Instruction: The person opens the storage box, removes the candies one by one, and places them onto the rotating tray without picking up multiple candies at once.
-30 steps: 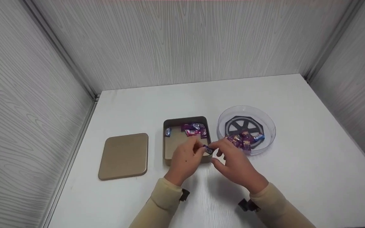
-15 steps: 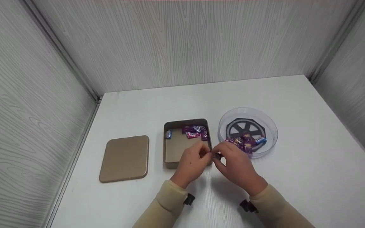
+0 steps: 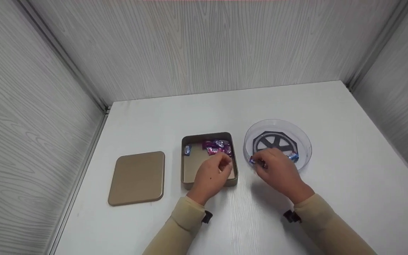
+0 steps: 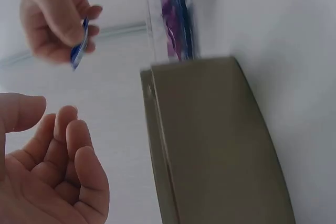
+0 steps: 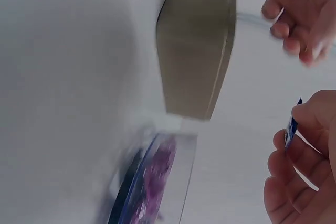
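Observation:
My right hand is over the near side of the clear round dish and pinches a blue-wrapped candy between thumb and fingers. The same candy shows edge-on in the left wrist view. My left hand hovers over the near right part of the gold tin, its fingers loosely bent, nothing between them and the thumb. Inside the tin, several purple and pink candies lie at the back right; one blue candy lies at the left wall. Another blue candy rests in the dish; my right hand hides most of the purple ones.
The tin's flat gold lid lies on the white table to the left of the tin. A dark spoked wheel pattern shows on the dish's bottom. Pale wood-grain panels stand behind and on both sides.
Earlier both hands met at the tin's near right edge, the left one pinching the candy. The right hand has taken it and moved right over the dish. The left hand's fingers have parted.

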{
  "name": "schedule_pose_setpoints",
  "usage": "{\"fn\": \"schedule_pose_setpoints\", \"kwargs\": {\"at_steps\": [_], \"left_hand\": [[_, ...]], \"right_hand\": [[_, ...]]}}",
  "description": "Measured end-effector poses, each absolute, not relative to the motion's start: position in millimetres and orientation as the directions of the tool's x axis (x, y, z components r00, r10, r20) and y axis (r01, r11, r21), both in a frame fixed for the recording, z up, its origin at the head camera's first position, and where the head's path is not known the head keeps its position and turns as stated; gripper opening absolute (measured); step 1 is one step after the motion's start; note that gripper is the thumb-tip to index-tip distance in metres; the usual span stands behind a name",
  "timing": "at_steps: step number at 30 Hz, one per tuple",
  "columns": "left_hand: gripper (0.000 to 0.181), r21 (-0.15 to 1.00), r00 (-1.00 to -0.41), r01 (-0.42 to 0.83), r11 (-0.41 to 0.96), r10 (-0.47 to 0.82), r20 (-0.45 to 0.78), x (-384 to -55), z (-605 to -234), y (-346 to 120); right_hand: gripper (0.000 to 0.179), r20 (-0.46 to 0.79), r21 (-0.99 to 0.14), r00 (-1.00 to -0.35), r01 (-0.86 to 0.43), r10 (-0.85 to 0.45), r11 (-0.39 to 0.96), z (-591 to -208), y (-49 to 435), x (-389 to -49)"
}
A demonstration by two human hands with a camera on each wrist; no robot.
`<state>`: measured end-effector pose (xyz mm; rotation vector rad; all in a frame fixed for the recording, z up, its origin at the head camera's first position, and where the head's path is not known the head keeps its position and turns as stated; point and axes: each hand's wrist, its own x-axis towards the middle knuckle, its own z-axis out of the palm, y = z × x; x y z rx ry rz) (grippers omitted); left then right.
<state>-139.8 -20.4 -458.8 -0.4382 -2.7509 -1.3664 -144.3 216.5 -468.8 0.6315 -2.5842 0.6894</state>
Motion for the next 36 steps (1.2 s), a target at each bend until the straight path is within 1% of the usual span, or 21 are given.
{"fn": "schedule_pose_setpoints", "kwargs": {"at_steps": [4, 7, 11, 15, 19, 28, 32, 36], "left_hand": [[0.013, 0.703, -0.958, 0.286, 0.651, 0.196, 0.209, -150.5, -462.6, -33.0], [0.017, 0.629, -0.96, 0.275, 0.727, 0.169, 0.223, -159.8, -467.8, -42.6], [0.027, 0.547, -0.974, 0.213, 0.81, 0.131, 0.184, -170.3, -476.8, -53.2], [0.037, 0.482, -0.988, 0.146, 0.864, 0.097, 0.124, -176.8, -483.7, -59.2], [0.044, 0.445, -0.994, 0.105, 0.889, 0.08, 0.074, -183.4, -488.0, -62.8], [0.059, 0.432, -0.996, 0.048, 0.9, 0.077, -0.05, -192.5, -494.2, -63.5], [0.062, 0.419, -0.992, 0.074, 0.905, 0.111, -0.064, -193.9, -495.4, -63.1], [0.063, 0.404, -0.99, 0.089, 0.91, 0.124, -0.061, -197.1, -495.2, -62.8]], "right_hand": [[0.016, 0.382, -0.386, -0.881, -0.426, -0.278, 0.818, -471.9, 238.8, -160.6], [0.016, 0.302, -0.4, -0.923, -0.35, -0.239, 0.847, -476.9, 256.5, -172.6], [0.017, 0.191, -0.409, -0.966, -0.239, -0.173, 0.881, -484.8, 279.9, -184.2], [0.019, 0.121, -0.417, -0.985, -0.163, -0.123, 0.894, -489.9, 296.9, -190.5], [0.019, 0.095, -0.416, -0.99, -0.135, -0.105, 0.899, -492.5, 302.2, -194.3], [0.02, 0.034, -0.394, -0.994, -0.106, -0.101, 0.913, -502.0, 302.3, -199.1], [0.023, 0.056, -0.382, -0.994, -0.104, -0.089, 0.918, -499.8, 302.1, -200.3], [0.024, 0.118, -0.394, -0.99, -0.122, -0.081, 0.911, -494.1, 300.0, -201.5]]}}
